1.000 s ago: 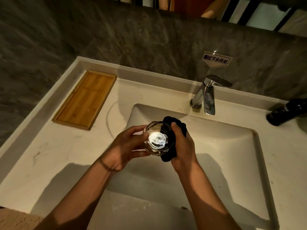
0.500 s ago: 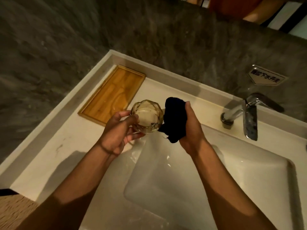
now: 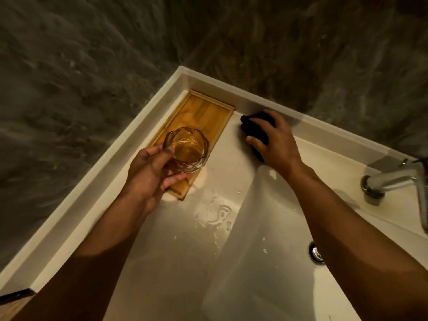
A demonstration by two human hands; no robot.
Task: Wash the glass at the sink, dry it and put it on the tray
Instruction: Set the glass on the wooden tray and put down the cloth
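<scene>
— Glass [image 3: 186, 148] sat gripped in our left hand [image 3: 148, 174] over the tray [image 3: 208, 112], its near end. Our right hand [image 3: 275, 141], at two o'clock, clutched the cloth [image 3: 252, 126].

— We judged a tilted landing on the tray's lip could topple it.

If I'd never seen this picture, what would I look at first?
Probably the clear faceted drinking glass, held in the left hand over the near end of the rectangular wooden tray in the counter's corner. Next, the right hand pressing a dark crumpled cloth onto the pale counter beside the tray.
</scene>
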